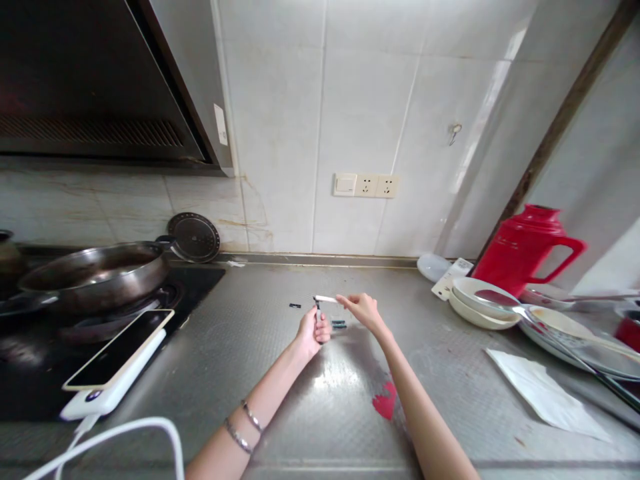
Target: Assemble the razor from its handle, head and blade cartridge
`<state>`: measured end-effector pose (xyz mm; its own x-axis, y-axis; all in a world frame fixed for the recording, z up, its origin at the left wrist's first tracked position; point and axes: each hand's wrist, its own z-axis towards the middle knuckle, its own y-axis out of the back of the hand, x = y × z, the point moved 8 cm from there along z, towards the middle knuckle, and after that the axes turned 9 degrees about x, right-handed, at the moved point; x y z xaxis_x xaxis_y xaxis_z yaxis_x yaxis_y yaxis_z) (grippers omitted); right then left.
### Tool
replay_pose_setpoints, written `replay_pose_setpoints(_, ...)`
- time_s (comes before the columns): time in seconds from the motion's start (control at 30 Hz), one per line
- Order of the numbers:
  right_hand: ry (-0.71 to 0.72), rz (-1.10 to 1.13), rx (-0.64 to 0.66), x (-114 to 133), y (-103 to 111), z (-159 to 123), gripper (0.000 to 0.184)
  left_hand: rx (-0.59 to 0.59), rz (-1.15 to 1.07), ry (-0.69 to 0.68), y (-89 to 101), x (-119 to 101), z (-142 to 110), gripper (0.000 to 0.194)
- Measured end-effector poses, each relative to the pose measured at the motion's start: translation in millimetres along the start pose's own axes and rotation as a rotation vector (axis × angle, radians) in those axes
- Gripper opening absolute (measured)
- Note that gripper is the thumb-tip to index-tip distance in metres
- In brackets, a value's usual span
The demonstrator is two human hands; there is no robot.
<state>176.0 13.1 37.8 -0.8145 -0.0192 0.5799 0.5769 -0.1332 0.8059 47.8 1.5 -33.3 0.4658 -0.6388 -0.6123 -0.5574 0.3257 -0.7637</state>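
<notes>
Near the middle of the steel counter, my left hand (315, 328) is closed around an upright, slim grey handle with a small black top (317, 303), shaped like a razor. My right hand (364, 310) pinches a thin white stick (326, 299) by its right end. The stick lies level, its left end at the black top; whether they touch I cannot tell. A small flat black piece (295, 305) rests on the counter left of my hands. Small dark strips (339, 325) lie just right of my left hand, too small to name.
At left, a steel pan (100, 270) sits on the black stove (200, 283), with a phone (120, 350) on a white power bank (115, 380). A red thermos (520, 247), stacked bowls (483, 317) and a white paper (543, 390) are at right. A red heart (385, 401) marks the counter.
</notes>
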Motion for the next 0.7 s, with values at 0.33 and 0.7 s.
replay_pose_setpoints(0.33, 0.045, -0.103, -0.218, -8.7, 0.4, 3.3, 0.064, -0.176, -0.162, 0.025, 14.3, 5.3, -3.5, 0.046)
replay_pose_setpoints(0.7, 0.083, 0.048, -0.094, -18.2, -4.3, 7.8, 0.064, -0.184, -0.111, 0.058, 0.0, 10.3, -10.8, 0.045)
